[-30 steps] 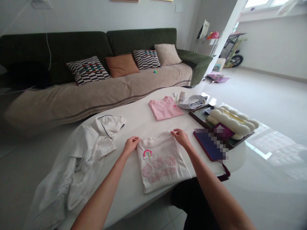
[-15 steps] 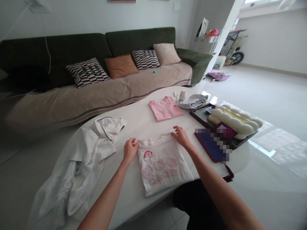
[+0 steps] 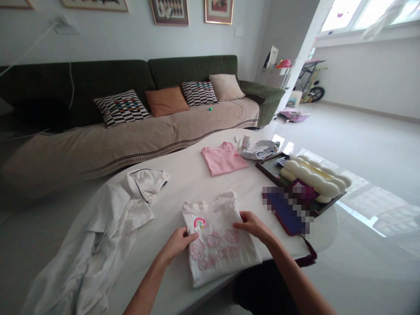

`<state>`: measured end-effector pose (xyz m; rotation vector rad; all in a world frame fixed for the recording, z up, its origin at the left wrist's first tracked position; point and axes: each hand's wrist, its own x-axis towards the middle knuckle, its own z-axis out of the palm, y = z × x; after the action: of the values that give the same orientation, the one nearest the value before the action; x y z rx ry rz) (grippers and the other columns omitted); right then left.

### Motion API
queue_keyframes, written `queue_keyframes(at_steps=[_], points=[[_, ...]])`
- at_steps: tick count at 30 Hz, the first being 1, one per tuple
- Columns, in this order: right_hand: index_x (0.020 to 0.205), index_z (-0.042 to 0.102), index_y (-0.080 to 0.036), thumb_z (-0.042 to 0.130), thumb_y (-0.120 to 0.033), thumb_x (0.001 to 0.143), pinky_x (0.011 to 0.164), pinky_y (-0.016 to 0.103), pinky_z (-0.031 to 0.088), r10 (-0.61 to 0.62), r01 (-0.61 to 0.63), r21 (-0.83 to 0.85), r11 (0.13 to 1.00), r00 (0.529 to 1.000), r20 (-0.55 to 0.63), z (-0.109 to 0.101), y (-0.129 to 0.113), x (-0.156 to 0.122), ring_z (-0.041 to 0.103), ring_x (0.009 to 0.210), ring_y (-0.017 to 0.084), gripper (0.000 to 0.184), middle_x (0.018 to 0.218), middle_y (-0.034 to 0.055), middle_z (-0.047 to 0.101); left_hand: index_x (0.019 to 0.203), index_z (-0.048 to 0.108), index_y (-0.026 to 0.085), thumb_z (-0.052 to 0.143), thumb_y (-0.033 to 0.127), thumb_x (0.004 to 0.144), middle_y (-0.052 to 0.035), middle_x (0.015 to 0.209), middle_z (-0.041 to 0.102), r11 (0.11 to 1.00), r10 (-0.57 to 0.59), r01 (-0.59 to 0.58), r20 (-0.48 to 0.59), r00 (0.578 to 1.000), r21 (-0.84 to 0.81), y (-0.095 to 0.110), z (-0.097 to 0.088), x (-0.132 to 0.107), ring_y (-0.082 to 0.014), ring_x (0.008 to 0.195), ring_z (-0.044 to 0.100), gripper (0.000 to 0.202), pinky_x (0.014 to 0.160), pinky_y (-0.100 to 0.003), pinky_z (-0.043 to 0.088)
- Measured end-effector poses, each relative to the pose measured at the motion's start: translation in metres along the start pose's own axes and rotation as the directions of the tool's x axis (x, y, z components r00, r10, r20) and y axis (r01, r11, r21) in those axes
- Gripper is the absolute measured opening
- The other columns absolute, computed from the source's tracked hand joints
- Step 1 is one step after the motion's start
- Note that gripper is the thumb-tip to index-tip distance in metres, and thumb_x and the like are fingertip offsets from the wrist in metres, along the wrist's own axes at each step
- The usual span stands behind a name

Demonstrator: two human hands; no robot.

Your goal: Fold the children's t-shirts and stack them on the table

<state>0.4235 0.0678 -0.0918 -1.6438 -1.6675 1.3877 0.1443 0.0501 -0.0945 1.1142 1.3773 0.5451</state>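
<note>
On the near side of the white table (image 3: 179, 181), I note the folded white shirt (image 3: 216, 218) lying between left hand (image 3: 177, 242) and right hand (image 3: 255, 226), each pinching one side edge, neither clearly nearer, its long axis running collar-outward.

Between your left hand (image 3: 180, 242) and right hand (image 3: 253, 226): shirt (image 3: 216, 240), white; multicoloured rainbow motif (image 3: 199, 224), pale pink figures and lettering.
Left of your left hand: garment (image 3: 111, 223), off-white, dark piping.
Beyond both hands: folded top (image 3: 225, 159), pink; sofa (image 3: 193, 70), dark green; two cushions (image 3: 123, 108), black-and-white geometric pattern.
Right of your right hand: flat case (image 3: 293, 214), blue-violet, dark red edging; puffy box (image 3: 328, 187), cream, yellow strip.
Under your hands: counter (image 3: 180, 179), white.
</note>
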Motion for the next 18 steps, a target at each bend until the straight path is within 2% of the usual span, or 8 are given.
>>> queue_keyframes(at_steps=[2, 5, 7, 10, 12, 14, 16, 18], points=[[0.094, 0.056, -0.015, 0.06, -0.031, 0.066, 0.058, 0.022, 0.041, -0.058, 0.054, 0.059, 0.997, 0.996, 0.067, -0.004, 0.003, -0.013, 0.056, 0.069, 0.014, 0.032, 0.078, -0.0002, 0.061, 0.097, 0.061, 0.016, 0.067, 0.039, 0.064, -0.0061, 0.095, 0.067, 0.994, 0.068, -0.065, 0.035, 0.997, -0.083, -0.003, 0.005, -0.014, -0.0221, 0.085, 0.06, 0.041, 0.075, -0.03, 0.046], [0.121, 0.04, -0.019, 0.059, -0.03, 0.068, 0.061, 0.024, 0.044, -0.037, 0.003, 0.191, 0.982, 0.984, 0.173, -0.004, 0.009, -0.031, 0.057, 0.071, 0.014, 0.057, 0.083, -0.0006, 0.061, 0.123, 0.044, 0.023, 0.068, 0.035, 0.064, -0.0062, 0.114, 0.06, 0.98, 0.024, -0.009, 0.07, 0.997, -0.201, -0.004, 0.014, -0.032, -0.0229, 0.098, 0.058, 0.065, 0.084, -0.033, 0.044], [0.131, 0.029, -0.022, 0.057, -0.028, 0.069, 0.064, 0.025, 0.046, -0.041, -0.045, 0.359, 0.932, 0.972, 0.229, -0.002, 0.01, -0.036, 0.058, 0.077, 0.015, 0.068, 0.091, 0.0006, 0.062, 0.132, 0.034, 0.028, 0.066, 0.033, 0.066, -0.0043, 0.12, 0.056, 0.947, -0.015, 0.039, 0.079, 0.997, -0.319, -0.002, 0.02, -0.037, -0.023, 0.107, 0.053, 0.074, 0.09, -0.034, 0.042], [0.135, 0.023, -0.026, 0.056, -0.021, 0.068, 0.068, 0.025, 0.047, -0.038, -0.086, 0.538, 0.838, 0.976, 0.216, -0.011, 0.001, -0.033, 0.059, 0.082, 0.015, 0.075, 0.101, 0.0009, 0.061, 0.135, 0.028, 0.032, 0.062, 0.033, 0.067, -0.0025, 0.119, 0.056, 0.869, 0.004, 0.052, 0.113, 0.994, -0.491, 0.012, 0.024, -0.031, -0.0252, 0.109, 0.052, 0.076, 0.091, -0.038, 0.041], [0.136, 0.024, -0.028, 0.057, -0.018, 0.066, 0.065, 0.025, 0.048, -0.028, -0.106, 0.574, 0.812, 0.975, 0.22, -0.027, -0.014, -0.024, 0.061, 0.078, 0.015, 0.078, 0.102, 0.0007, 0.062, 0.134, 0.029, 0.033, 0.059, 0.033, 0.067, -0.0028, 0.114, 0.059, 0.837, 0.042, 0.03, 0.118, 0.992, -0.546, 0.032, 0.023, -0.018, -0.0272, 0.105, 0.055, 0.074, 0.088, -0.041, 0.043], [0.136, 0.025, -0.03, 0.057, -0.017, 0.065, 0.061, 0.025, 0.049, -0.038, -0.097, 0.58, 0.809, 0.976, 0.215, -0.05, -0.033, -0.007, 0.062, 0.073, 0.015, 0.078, 0.103, 0.0014, 0.062, 0.133, 0.032, 0.03, 0.057, 0.031, 0.067, -0.0038, 0.11, 0.061, 0.824, 0.105, -0.037, 0.088, 0.991, -0.565, 0.061, 0.019, 0.005, -0.0276, 0.102, 0.057, 0.07, 0.086, -0.041, 0.044], [0.136, 0.024, -0.03, 0.056, -0.016, 0.066, 0.059, 0.026, 0.05, -0.058, -0.045, 0.554, 0.831, 0.984, 0.167, -0.078, -0.054, 0.019, 0.062, 0.069, 0.015, 0.078, 0.104, 0.0024, 0.062, 0.13, 0.036, 0.026, 0.055, 0.028, 0.067, -0.005, 0.107, 0.061, 0.812, 0.2, -0.135, 0.052, 0.978, -0.567, 0.097, 0.015, 0.035, -0.0271, 0.099, 0.058, 0.066, 0.085, -0.04, 0.045], [0.136, 0.024, -0.029, 0.054, -0.014, 0.066, 0.058, 0.026, 0.05, -0.1, 0.049, 0.502, 0.863, 0.992, 0.074, -0.107, -0.072, 0.054, 0.061, 0.067, 0.014, 0.078, 0.105, 0.003, 0.061, 0.128, 0.039, 0.023, 0.053, 0.024, 0.067, -0.0056, 0.107, 0.061, 0.786, 0.319, -0.255, 0.016, 0.948, -0.563, 0.135, 0.012, 0.072, -0.026, 0.098, 0.058, 0.063, 0.085, -0.039, 0.045]])
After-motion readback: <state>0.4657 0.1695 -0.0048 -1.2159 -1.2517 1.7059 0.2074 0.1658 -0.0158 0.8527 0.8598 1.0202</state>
